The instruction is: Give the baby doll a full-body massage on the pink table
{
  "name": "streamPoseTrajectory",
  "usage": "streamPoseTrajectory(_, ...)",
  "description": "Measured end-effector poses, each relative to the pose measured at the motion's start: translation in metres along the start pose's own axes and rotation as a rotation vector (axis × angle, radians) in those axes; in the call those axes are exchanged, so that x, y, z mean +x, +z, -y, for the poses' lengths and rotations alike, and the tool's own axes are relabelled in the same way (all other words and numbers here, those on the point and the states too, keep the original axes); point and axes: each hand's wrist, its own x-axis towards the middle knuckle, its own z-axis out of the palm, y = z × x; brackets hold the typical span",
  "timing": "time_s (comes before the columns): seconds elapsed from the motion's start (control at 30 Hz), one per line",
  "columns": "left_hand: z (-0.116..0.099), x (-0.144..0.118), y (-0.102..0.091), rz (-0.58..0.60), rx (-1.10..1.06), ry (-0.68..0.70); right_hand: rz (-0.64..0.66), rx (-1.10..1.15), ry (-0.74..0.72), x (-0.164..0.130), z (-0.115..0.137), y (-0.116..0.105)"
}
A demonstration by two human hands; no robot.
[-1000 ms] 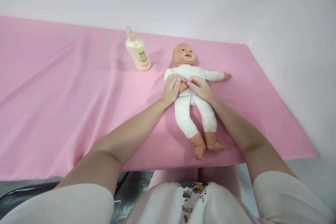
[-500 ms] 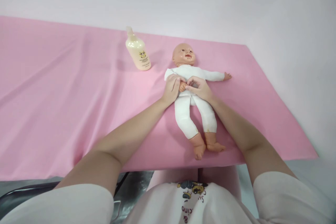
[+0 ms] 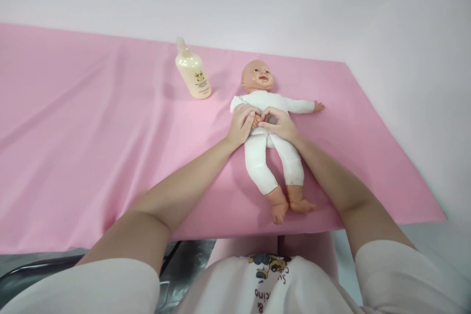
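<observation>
Two hands, head view: I see both meet on the doll's (image 3: 270, 149) belly.
Left hand (image 3: 241, 125): curled, gripping the doll's small hand (image 3: 256, 120).
Right hand (image 3: 278, 122): fingers pinching that same small hand.
Doll: on its back on the pink bench (image 3: 91, 122), near the right end.
Bottle (image 3: 193, 71): upright, just left of the doll's head.

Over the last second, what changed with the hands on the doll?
Very little. The right hand edged slightly left along the doll, so its fingertips now meet the left hand over the doll's small hand at the belly. Both hands stay closed around that small hand; nothing was let go. The doll, the cream bottle and the pink sheet have not moved.
</observation>
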Motion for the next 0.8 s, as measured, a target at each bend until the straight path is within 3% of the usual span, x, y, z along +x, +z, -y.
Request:
streamPoseTrajectory(0.2,0.0013,-0.0006,0.0009,-0.031,-0.027,0.014,0.005,-0.023,0.022,-0.0008,0.0029,-0.0001)
streamPoseTrajectory(0.5,0.0044,-0.0021,0.0039,-0.054,-0.023,-0.106,-0.031,0.011,0.033,-0.0011,0.0037,0.0017)
streamPoseTrajectory(0.8,0.0092,-0.0039,0.0061,-0.078,-0.077,-0.075,-0.023,0.027,0.01,-0.0005,0.002,0.0015)
